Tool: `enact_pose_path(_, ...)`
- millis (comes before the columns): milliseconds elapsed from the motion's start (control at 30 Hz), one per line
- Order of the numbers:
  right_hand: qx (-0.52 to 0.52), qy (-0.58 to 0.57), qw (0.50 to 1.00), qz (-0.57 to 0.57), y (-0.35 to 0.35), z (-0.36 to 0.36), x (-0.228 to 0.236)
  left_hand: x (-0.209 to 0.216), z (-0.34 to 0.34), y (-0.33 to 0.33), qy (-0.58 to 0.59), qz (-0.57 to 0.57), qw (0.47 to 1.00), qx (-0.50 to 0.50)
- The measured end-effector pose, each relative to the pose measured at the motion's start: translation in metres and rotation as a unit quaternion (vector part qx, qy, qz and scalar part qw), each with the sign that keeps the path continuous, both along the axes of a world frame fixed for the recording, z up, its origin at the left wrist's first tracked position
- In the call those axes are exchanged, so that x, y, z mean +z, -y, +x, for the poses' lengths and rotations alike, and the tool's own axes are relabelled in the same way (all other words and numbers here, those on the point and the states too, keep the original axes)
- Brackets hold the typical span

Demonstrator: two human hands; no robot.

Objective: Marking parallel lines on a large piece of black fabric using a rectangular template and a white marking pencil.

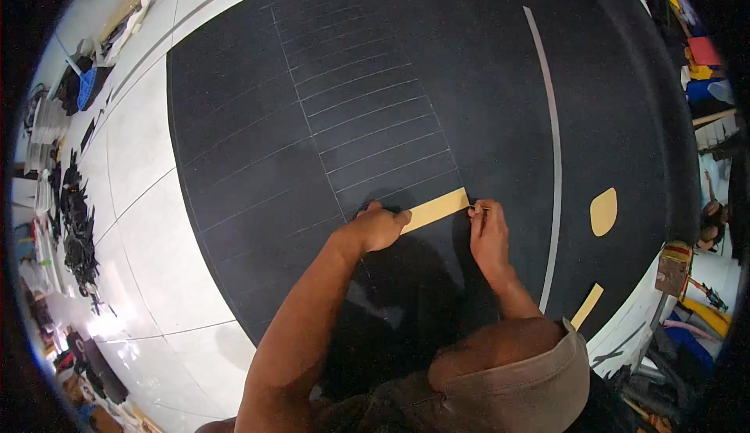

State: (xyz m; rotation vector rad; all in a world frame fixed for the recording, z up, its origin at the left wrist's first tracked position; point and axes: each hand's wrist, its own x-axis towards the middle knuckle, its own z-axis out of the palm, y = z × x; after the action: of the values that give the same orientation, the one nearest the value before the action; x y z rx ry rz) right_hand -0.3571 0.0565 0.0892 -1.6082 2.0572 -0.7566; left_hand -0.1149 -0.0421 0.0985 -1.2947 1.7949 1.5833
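A large sheet of black material (484, 120) lies spread on the floor, marked with a ladder of thin pale lines. On it rests a flat yellow strip template (437, 209), slanting up to the right below the lowest clear line. My left hand (376, 227) holds the template's left end down, thumb on its face, covering that end. At the template's right end my right hand (488, 234) pinches a thin, pen-like stick (479, 207), its tip close to the template's corner. The stick's exact kind is too small to make out.
A long grey ruler (556, 159) lies right of my hands. Farther right are a rounded yellow template (603, 212) and another yellow strip (587, 305). Material is rolled (672, 120) along the right side. Black scraps (78, 237) and a blue dustpan (90, 85) lie on white tiles.
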Motion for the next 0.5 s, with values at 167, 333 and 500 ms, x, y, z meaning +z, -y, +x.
enact_pose_path(167,0.172,-0.054,0.979,-0.094,-0.009,0.038,0.002,-0.022,0.003,-0.001,-0.008,-0.022,0.999,-0.041)
enact_pose_path(333,0.263,0.055,0.956,-0.114,-0.015,0.103,-0.001,-0.012,0.003,0.0,-0.006,-0.03,0.999,-0.037)
enact_pose_path(500,0.283,0.184,0.94,-0.057,-0.016,0.11,-0.002,-0.012,0.008,-0.003,0.016,-0.048,0.998,-0.032)
